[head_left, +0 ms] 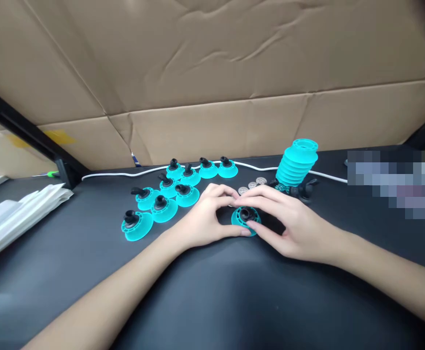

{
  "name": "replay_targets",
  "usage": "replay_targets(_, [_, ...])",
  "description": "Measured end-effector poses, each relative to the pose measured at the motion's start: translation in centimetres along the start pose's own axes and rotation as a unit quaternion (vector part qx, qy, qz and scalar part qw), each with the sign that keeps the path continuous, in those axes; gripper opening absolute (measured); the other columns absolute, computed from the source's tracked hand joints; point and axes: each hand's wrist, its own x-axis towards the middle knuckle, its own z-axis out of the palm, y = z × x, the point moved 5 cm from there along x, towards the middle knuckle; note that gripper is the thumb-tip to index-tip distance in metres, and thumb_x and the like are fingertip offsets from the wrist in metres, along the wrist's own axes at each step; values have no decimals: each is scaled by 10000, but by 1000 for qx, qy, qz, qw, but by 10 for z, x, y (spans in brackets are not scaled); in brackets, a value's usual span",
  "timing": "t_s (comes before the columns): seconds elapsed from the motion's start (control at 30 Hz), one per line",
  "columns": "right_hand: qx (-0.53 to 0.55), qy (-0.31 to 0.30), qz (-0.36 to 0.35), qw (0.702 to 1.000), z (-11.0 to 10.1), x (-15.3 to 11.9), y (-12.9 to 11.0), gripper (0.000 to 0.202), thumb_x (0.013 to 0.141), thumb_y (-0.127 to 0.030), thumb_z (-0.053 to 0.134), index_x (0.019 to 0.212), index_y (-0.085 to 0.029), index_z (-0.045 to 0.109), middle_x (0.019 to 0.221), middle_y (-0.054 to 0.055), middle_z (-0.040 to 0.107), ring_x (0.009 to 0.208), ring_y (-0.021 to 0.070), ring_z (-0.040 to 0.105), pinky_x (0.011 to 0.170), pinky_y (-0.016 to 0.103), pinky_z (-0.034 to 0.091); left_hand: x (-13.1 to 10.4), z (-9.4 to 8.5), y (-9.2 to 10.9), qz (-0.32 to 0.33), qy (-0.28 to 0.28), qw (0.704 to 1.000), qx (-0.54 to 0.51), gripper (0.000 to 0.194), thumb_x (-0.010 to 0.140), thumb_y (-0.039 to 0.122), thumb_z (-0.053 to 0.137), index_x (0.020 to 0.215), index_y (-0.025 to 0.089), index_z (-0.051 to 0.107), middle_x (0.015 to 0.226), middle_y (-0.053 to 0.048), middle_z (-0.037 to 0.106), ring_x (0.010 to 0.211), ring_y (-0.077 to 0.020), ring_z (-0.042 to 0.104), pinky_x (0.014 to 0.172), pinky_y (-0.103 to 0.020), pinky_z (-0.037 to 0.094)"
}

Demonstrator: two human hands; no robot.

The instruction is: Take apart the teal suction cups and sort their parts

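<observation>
A turquoise suction cup [237, 221] rests on the dark table with a black elbow fitting [247, 214] at its centre. Around the cup's left side curves my left hand [208, 218], its thumb against the near rim and its fingers at the far side. My right hand [296, 223] closes on the black fitting from the right, thumb at its near side; its fingertips reach the left hand's fingers. Just beyond the hands lie several round metal discs [252, 185], partly hidden. Loose black fittings [306, 191] lie behind the right hand.
Several turquoise cups with black fittings [164, 209] stand grouped on the left. A leaning stack of turquoise cups [295, 165] rises at the back right. A white cable [125, 174] runs along the cardboard wall [212, 126]. White flat packets [23, 214] lie far left beside a black frame post [66, 172].
</observation>
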Motion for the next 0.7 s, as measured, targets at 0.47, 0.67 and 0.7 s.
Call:
replay_targets(0.47, [-1, 4, -3, 1000, -2, 0, 1, 423, 1015, -133, 607, 1419, -260, 612, 1271, 117, 655, 1158, 252, 667, 997, 436, 605, 0, -1, 0, -6, -5, 1000, 1, 446, 758, 460, 951, 1123, 270, 777, 1249, -60, 659, 1208, -285, 556, 1066, -457, 506])
replay_targets(0.67, [-21, 11, 1, 1000, -5, 0, 2, 373, 1006, -187, 666, 1375, -236, 629, 1310, 114, 649, 1204, 257, 663, 1031, 417, 597, -1, 0, 0, -7, -4, 1000, 0, 465, 755, 448, 956, 1151, 277, 779, 1269, -62, 657, 1226, -293, 550, 1081, -467, 498])
replay_targets(0.7, [-24, 13, -1, 1000, -4, -1, 2, 370, 1014, -195, 660, 1380, -239, 625, 1301, 112, 656, 1193, 254, 670, 1016, 412, 605, -1, 0, 0, -7, -4, 1000, 0, 463, 759, 445, 954, 1154, 278, 780, 1265, -61, 658, 1223, -292, 552, 1082, -465, 498])
